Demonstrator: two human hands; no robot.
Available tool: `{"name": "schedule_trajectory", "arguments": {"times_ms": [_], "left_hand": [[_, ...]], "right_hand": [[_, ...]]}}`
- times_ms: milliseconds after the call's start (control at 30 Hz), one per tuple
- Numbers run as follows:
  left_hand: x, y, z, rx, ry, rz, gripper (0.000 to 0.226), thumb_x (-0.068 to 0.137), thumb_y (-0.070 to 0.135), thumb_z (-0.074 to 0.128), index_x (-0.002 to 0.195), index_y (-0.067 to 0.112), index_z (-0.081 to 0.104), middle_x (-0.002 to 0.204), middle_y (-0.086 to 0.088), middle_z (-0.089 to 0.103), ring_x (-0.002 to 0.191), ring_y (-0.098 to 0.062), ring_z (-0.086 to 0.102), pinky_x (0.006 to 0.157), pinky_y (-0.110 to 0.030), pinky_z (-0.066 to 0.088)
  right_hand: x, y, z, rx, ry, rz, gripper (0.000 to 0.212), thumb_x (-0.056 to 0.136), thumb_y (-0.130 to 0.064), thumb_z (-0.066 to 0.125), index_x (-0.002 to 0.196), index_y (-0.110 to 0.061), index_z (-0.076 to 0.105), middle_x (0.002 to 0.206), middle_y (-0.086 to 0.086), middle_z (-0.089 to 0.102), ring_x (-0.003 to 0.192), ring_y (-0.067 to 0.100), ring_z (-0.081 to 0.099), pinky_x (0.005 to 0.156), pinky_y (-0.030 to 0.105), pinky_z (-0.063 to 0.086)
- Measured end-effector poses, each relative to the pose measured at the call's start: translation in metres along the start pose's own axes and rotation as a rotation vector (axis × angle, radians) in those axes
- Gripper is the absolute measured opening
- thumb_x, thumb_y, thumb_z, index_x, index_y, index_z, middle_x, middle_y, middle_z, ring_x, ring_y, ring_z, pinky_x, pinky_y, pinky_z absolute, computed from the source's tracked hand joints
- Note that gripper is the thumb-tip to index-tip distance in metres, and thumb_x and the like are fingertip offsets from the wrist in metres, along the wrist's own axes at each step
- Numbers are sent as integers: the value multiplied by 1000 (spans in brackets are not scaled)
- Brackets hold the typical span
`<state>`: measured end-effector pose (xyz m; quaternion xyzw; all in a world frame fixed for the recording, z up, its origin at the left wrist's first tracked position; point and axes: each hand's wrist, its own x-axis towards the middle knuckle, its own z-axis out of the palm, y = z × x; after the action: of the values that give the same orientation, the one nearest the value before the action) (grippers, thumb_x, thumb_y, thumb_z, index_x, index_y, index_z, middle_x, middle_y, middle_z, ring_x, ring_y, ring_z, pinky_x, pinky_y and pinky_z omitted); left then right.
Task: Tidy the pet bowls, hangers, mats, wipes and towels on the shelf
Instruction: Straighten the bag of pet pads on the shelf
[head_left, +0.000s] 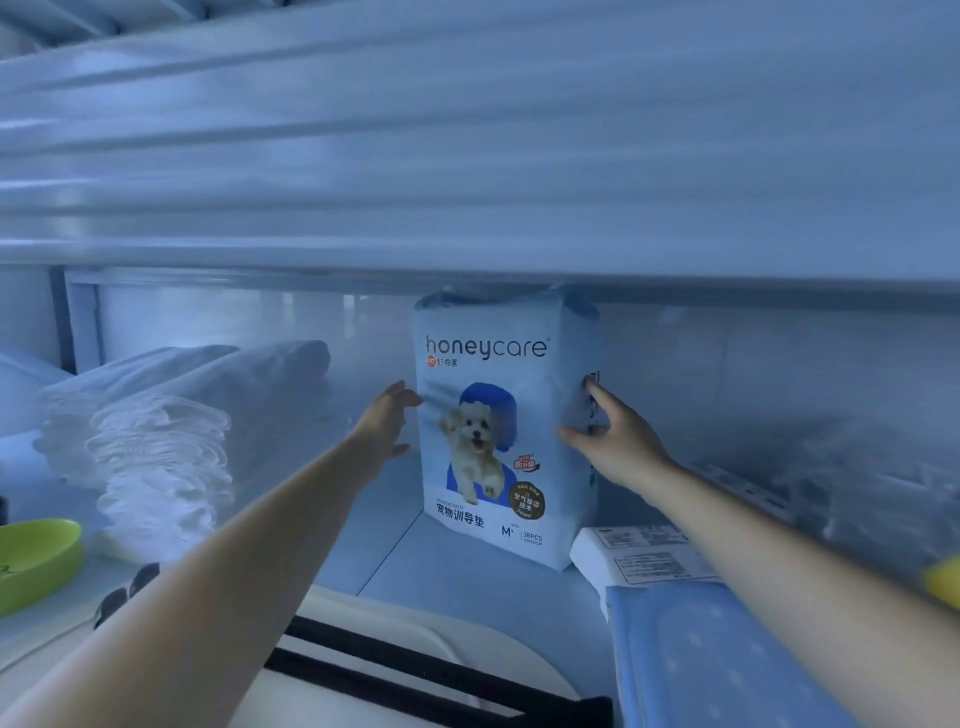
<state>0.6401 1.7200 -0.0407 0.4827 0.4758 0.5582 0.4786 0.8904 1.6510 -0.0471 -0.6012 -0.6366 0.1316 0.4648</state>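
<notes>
On shelf (457, 584): pad pack (506, 431) upright

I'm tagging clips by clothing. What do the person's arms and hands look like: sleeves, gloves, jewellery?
The left forearm and right forearm are bare as far as the frame shows, no sleeves in view. The left hand and right hand wear no gloves; no watch, bracelet or ring shows.

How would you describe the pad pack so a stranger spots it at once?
Look under the upper shelf, mid-way along. A tall pale-blue pack stands there upright. Unlike the white stacks to its left, it shows a puppy and the word honeycare.
</notes>
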Motion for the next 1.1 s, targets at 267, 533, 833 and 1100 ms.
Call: {"name": "schedule_trajectory", "arguments": {"times_ms": [267, 533, 833, 1100], "left_hand": [[16, -10, 22, 117, -82, -4, 31, 86, 3, 40, 105, 24, 53, 119, -7, 48, 109, -22, 40, 89, -38, 36], [20, -14, 19, 316, -127, 0, 39, 74, 12, 52, 111, 20, 44, 90, -5, 50, 95, -25, 44, 78, -34, 39], [16, -15, 4, 178, -175, 13, 29, 51, 26, 50, 79, 20, 52, 105, -7, 55, 102, -25, 50, 86, -37, 41], [8, -36, -12, 142, -155, 118, 31, 66, 17, 55, 97, 20, 55, 96, 1, 59, 89, -17, 54, 83, -35, 43]], "right_hand": [[-19, -2, 14, -61, -141, 44, 97, 80, -39, 70, 150, -28, 5, 156, -5, 20, 139, 17, 31, 112, 38, 31], [-17, -8, 20, -93, -202, 158, 102, 76, -36, 73, 150, -17, 5, 151, -1, 32, 132, 19, 39, 107, 30, 35], [-8, -8, 30, 33, -226, 261, 117, 50, -46, 71, 149, -32, 9, 146, -10, 38, 129, 18, 42, 102, 41, 43], [14, -7, 38, 233, -257, 319, 84, 70, -19, 73, 139, -37, 29, 117, -16, 60, 110, 10, 55, 83, 33, 52]]}}
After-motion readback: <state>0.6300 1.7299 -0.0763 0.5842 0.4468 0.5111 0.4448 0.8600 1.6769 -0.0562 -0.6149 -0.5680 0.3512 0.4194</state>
